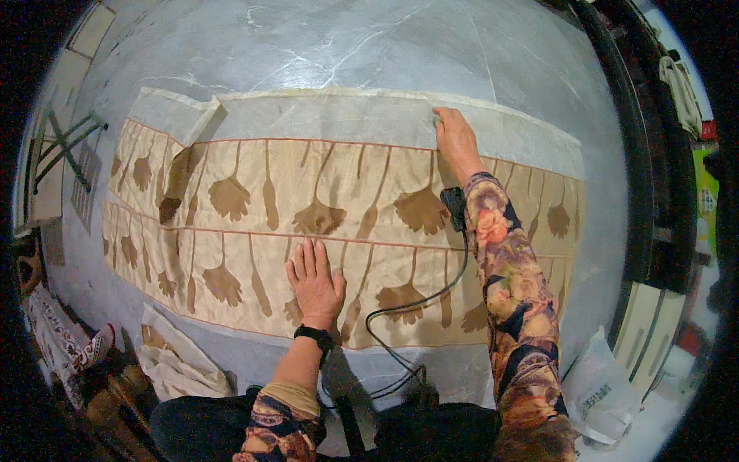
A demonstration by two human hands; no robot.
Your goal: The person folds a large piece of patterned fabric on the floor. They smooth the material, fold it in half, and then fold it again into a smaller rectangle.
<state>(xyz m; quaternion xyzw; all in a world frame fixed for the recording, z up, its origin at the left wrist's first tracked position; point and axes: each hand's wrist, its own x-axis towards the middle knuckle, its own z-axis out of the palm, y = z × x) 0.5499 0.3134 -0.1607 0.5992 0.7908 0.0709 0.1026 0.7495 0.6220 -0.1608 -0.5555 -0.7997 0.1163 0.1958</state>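
A long beige cloth panel (pixel 358 231) with brown leaf and stem shapes lies spread before me, crossed by thin reddish lines. Along its far side runs a sheer whitish strip (pixel 323 115), folded over near the left end. My left hand (pixel 314 283) rests palm down on the lower half of the cloth, fingers extended, holding nothing; a black band (pixel 313 338) circles that wrist. Over on the sheer strip, my right hand (pixel 456 138) has its fingertips near the strip's outer edge. Whether they pinch it is unclear. A black device (pixel 453 209) with a cable (pixel 404 306) sits by my right forearm.
The cloth lies on a grey, white-veined surface (pixel 369 46). A bag or cloth bundle (pixel 179 358) is at lower left, and a white plastic bag (pixel 600 392) at lower right. Dark furniture (pixel 646 144) lines the right side. Crossed dark metal legs (pixel 66 147) stand at left.
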